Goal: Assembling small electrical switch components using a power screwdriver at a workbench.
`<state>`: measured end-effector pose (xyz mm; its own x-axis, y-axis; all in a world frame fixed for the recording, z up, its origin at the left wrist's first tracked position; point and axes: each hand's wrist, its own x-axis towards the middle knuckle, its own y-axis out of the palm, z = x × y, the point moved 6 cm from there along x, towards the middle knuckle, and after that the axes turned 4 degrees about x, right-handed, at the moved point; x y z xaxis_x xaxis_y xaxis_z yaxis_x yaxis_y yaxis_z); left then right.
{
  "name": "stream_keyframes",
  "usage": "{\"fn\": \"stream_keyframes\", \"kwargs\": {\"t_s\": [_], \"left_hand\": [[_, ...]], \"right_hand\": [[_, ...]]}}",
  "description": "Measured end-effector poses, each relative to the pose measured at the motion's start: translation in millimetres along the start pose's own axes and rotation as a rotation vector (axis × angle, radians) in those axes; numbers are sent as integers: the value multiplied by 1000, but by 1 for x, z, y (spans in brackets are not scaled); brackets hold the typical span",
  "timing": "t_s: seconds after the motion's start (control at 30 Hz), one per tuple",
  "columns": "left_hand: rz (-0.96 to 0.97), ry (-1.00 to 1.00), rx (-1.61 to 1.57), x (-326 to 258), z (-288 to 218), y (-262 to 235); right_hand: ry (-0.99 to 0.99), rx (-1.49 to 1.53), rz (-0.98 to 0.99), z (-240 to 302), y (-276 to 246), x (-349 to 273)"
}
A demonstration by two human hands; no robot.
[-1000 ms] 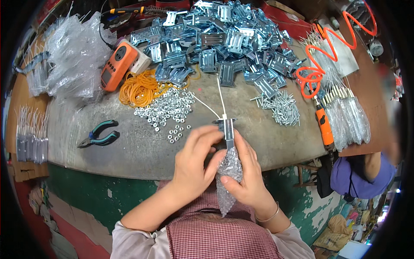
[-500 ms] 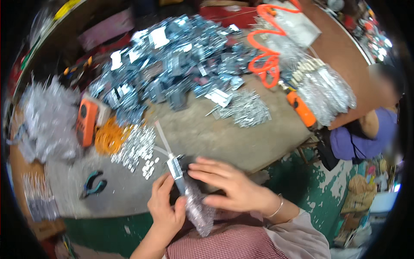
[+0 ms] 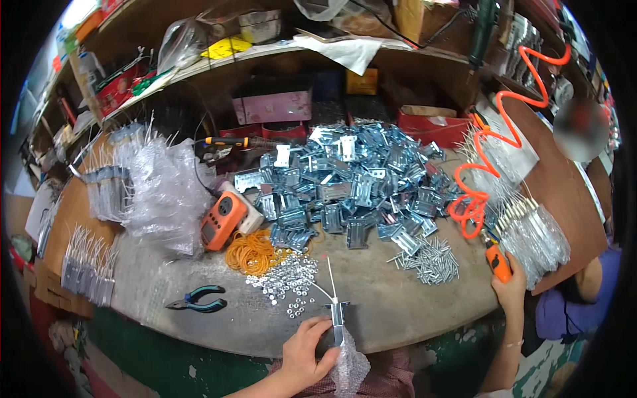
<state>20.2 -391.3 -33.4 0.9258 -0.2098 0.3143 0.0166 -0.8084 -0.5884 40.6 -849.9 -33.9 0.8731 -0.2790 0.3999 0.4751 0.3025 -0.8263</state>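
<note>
Keep the bracket (image 3: 338, 323) upright at the bottom centre of the frame and hold the bubble-wrap sleeve (image 3: 350, 368) snug beneath it so it cannot slide off. Your left hand (image 3: 306, 349) has its fingers (image 3: 326, 361) curled closed around the wrapped lower part, the white tie standing up above. Your right hand (image 3: 511, 286), at lower right, is clamped on the orange tool (image 3: 497, 261) at the bench edge.

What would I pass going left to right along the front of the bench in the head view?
Pliers → orange rubber bands → loose washers → left hand holding a bubble-wrapped bracket → screws → right hand on the orange air tool.
</note>
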Motion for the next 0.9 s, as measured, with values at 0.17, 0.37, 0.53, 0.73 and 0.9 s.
{"fn": "stream_keyframes", "kwargs": {"t_s": [0.17,0.37,0.53,0.73,0.9], "left_hand": [[-4,17,-26,3,0,2],[-44,22,-48,11,7,2],[-44,68,-75,16,4,2],[-59,85,-70,11,7,5],[-56,77,-69,8,7,5]], "right_hand": [[413,1690,3,52,16,-23],[708,2166,170,157,66,-29],[486,2360,108,205,78,-33],[626,2413,-36,215,106,-49],[669,2489,-106,212,115,-51]]}}
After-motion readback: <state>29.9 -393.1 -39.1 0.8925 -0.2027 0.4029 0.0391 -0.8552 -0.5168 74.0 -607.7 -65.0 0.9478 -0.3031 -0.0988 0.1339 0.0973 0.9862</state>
